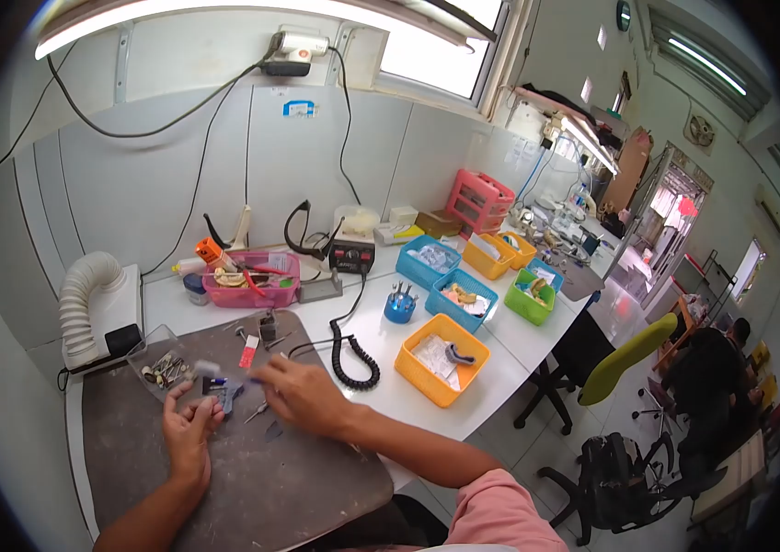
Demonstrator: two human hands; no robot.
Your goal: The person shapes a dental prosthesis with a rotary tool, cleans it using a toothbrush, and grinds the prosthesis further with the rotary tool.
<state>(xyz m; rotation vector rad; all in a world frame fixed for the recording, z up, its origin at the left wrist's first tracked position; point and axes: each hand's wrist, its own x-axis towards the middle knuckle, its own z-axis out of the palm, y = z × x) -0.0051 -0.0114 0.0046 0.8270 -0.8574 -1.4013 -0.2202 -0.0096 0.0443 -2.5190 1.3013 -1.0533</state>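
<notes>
Mostly, bare mat (270, 488) lay open between the forearms; a clear tray (169, 339) bordered the left hand (187, 432), a coiled cable (338, 371) stood off beyond the right hand (303, 396). Blue-grey piece (227, 396) sat between hands, by the left fingertips, contact unclear. Right fingers curled, blurred; couldn't tell whether either hand's were clamped.

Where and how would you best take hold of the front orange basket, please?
I would grip the front orange basket by its left and right rims, coming from above on the person's side. Its open top should make the rims easy to reach, while the nearer blue basket sits close behind. Keep it level, as things lie inside.
</notes>
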